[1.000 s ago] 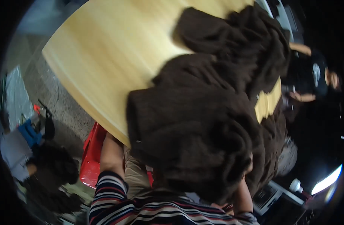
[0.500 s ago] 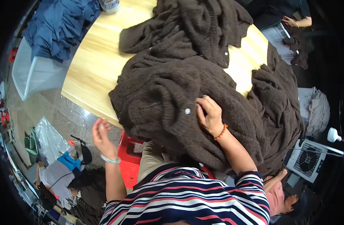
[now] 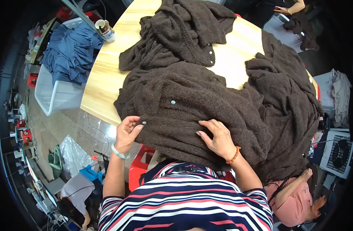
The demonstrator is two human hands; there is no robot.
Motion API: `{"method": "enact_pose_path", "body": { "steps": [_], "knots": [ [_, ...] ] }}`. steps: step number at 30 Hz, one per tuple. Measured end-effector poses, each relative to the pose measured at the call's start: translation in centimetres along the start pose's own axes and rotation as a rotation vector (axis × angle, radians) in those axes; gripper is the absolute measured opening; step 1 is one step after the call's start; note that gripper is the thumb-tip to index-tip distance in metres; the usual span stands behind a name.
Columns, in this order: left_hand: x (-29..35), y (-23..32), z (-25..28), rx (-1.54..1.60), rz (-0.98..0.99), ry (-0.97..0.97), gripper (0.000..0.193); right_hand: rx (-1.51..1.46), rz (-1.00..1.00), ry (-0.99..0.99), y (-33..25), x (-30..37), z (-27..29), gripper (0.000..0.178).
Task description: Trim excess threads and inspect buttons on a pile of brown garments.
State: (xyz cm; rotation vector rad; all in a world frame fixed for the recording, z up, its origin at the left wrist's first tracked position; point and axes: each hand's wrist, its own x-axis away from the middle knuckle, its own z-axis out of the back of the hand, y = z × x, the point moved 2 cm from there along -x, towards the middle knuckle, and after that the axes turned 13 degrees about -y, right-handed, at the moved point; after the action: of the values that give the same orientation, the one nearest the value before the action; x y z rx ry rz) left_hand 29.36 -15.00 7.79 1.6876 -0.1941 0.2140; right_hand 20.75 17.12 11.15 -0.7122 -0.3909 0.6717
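Note:
A dark brown knit cardigan lies bunched over the near side of the table and hangs down toward my lap. My left hand grips the end of its front band between thumb and fingers, beside a shiny round button. Another button shows higher on the knit. Farther right along the same band, my right hand pinches a fold of the cloth, thumb on the near side and fingers on the far side. The band lies fairly straight between both hands.
More brown knitwear is heaped on the far part of the wooden table. A jar stands at its left edge, by a white bin of blue garments. People work at lower left, lower right and upper right. A red stool is below.
My left hand has come from empty air onto the cardigan's edge and taken hold. My right hand has moved slightly nearer me, and the front band now lies straighter. The view has shifted.

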Motion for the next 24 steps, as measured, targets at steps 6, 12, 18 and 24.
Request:
{"method": "enact_pose_path", "body": {
  "steps": [6,12,18,24],
  "knots": [
    [2.2,1.6,1.1,0.320,-0.142,-0.084,0.024,-0.161,0.213,-0.049,-4.9,-4.8,-1.4,0.039],
    [0.6,3.2,1.1,0.599,-0.063,-0.238,0.027,-0.446,0.295,-0.067,-7.3,-8.0,-4.6,0.026],
    [-0.9,6.6,-1.1,-0.599,-0.274,-0.014,0.070,-0.228,0.205,0.014,-7.3,-8.8,-5.0,0.015],
    [-2.7,6.5,-1.8,-0.953,-0.400,-0.475,0.052,-0.041,0.260,0.113,-10.9,-7.8,-4.9,0.018]
  ]
}}
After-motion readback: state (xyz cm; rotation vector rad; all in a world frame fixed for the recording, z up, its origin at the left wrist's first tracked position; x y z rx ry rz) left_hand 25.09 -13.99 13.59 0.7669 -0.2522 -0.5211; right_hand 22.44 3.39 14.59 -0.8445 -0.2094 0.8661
